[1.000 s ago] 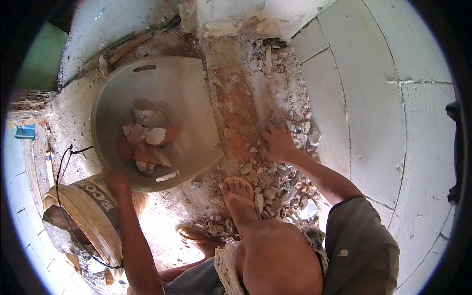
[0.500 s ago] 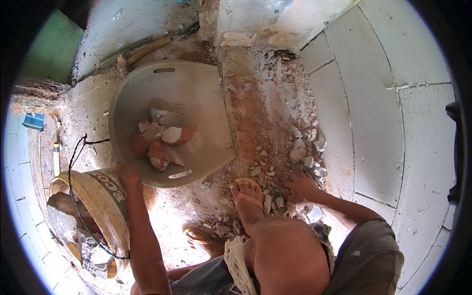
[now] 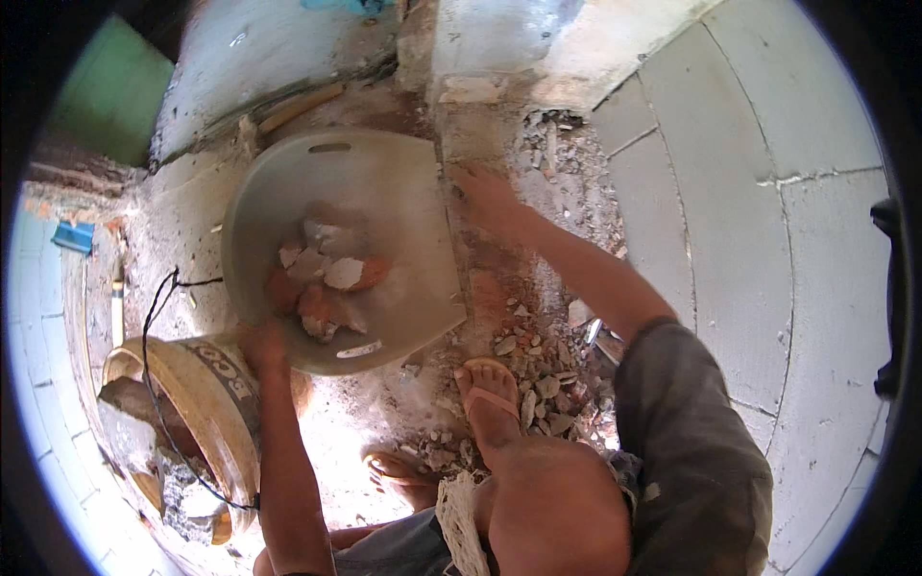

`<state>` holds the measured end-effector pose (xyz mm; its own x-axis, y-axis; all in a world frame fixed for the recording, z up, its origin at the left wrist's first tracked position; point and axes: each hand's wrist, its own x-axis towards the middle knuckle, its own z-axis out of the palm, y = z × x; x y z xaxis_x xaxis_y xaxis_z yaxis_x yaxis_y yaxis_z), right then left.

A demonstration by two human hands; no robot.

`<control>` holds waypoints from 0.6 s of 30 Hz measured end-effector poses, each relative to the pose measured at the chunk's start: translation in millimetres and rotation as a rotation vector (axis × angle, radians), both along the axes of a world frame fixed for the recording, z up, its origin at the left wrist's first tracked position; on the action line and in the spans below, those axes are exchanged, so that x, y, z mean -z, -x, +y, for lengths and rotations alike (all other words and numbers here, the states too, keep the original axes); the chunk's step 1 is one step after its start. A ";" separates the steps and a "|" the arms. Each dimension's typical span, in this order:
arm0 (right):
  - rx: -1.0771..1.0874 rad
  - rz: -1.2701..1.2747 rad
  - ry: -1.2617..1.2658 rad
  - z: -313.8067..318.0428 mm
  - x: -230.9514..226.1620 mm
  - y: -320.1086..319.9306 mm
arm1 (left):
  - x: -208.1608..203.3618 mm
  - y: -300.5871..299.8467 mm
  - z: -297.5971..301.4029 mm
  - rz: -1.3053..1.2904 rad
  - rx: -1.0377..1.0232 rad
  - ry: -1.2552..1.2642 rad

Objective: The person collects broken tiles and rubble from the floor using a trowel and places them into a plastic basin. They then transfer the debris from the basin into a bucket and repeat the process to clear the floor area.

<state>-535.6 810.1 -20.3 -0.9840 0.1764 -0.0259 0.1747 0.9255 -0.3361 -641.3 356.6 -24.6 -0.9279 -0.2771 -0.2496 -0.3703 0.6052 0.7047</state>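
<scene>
A wide grey-beige plastic scoop pan [image 3: 408, 192], rounded at the back with a straight front edge and slotted handholds, lies on the dirty floor. Several broken brick and mortar lumps [image 3: 327, 309] sit in it. My left hand [image 3: 264, 348] is closed at the pan's near left rim, beside a tipped yellowish bucket [image 3: 237, 408]; its fingertips are blurred. My right hand [image 3: 487, 200] is by the pan's straight right edge, fingers curled; anything inside them cannot be made out. Loose rubble [image 3: 547, 384] lies near my sandalled foot [image 3: 490, 389].
Large grey chunks [image 3: 130, 422] fill the bucket, which has a black cord [image 3: 149, 322] over its mouth. White block walling [image 3: 730, 240] borders the right. Finer debris [image 3: 576, 182] runs along its foot. A green panel [image 3: 110, 96] stands at the far left.
My right hand has left the rubble by the right wall and moved up and left to the pan's straight edge. My left hand stays at the pan's rim. The view has shifted slightly.
</scene>
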 end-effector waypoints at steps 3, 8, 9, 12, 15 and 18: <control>0.023 -0.130 -0.223 -15.3 21.1 11.9 | 12.0 8.4 -6.4 -0.171 -0.078 -0.062; -0.027 -0.058 -0.043 -32.7 29.0 -69.6 | 36.9 12.9 -17.5 0.066 -0.019 -0.296; -0.008 0.006 0.047 -36.3 24.2 -97.2 | 38.0 12.6 -16.6 0.096 -0.031 -0.354; -0.073 -0.152 0.148 -28.3 -1.0 -169.7 | 27.1 8.0 -14.0 -0.047 -0.165 -0.364; 0.314 -0.569 0.247 28.6 -28.1 -210.5 | 16.0 9.8 -10.7 -0.138 0.213 0.320; 0.370 -0.338 -0.239 98.8 -25.4 -201.2 | 22.5 20.7 -25.3 -0.143 0.819 1.230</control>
